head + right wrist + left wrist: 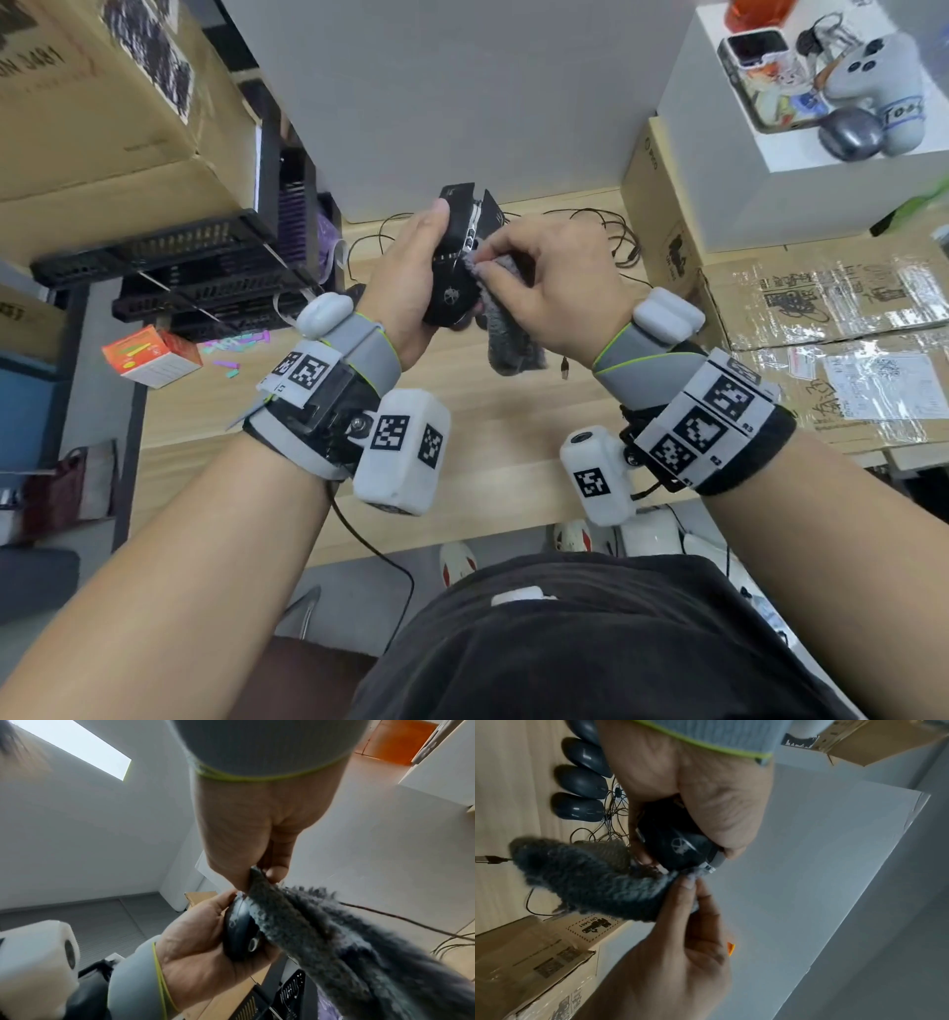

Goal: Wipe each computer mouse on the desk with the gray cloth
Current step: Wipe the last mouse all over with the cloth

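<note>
Wooden desk [493, 437] with cardboard boxes [832, 329] on the right and black plastic crates [195, 267] on the left, white box [760, 169] behind holding a game controller [873, 77]. Left hand [405, 288] is curled round a black mouse [454, 267], raised above the desk, thumb along its left side. Right hand [554, 288] pinches a gray cloth [506, 318] between thumb and fingertips, cloth corner pressed on the middle of the mouse, rest of the cloth hanging down between the wrists. Left wrist view: three more dark mice [580, 793] lie side by side on the desk, tangled thin cables [608, 817] just beside them. USB plug [565, 367] lies near the cloth's lower end.
</note>
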Demonstrator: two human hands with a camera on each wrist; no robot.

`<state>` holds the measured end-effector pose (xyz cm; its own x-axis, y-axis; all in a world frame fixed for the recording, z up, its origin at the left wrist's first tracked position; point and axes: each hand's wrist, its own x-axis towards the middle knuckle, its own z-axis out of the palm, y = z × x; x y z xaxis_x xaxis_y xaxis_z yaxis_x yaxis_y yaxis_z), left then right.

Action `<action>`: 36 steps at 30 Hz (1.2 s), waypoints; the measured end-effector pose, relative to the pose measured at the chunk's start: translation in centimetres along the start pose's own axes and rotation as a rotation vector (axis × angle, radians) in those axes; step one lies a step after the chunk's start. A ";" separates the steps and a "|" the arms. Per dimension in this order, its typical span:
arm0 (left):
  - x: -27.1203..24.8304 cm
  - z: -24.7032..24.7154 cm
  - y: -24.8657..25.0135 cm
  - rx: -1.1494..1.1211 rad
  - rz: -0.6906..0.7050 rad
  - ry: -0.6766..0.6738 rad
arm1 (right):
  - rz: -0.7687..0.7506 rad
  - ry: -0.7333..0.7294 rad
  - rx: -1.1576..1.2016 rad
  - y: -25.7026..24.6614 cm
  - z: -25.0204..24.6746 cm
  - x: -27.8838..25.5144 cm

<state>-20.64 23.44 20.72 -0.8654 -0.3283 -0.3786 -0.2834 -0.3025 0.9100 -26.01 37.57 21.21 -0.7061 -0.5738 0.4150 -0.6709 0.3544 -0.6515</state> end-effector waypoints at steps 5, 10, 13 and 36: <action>-0.1 -0.1 1.1 0.036 -0.022 0.059 | 0.088 -0.228 -0.108 1.3 0.1 -0.9; 0.0 0.1 0.4 0.087 0.023 0.008 | 0.014 0.041 0.018 0.1 -0.4 0.1; 0.0 0.2 0.4 0.050 0.018 0.022 | 0.009 -0.060 -0.039 0.7 0.1 0.0; -1.3 0.0 0.4 -0.015 -0.012 0.013 | 0.161 0.044 0.154 1.2 -1.8 -0.4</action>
<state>-19.63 23.72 21.60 -0.8566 -0.3361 -0.3916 -0.2875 -0.3195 0.9029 -26.94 39.55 21.34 -0.8127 -0.4851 0.3226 -0.5083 0.3199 -0.7995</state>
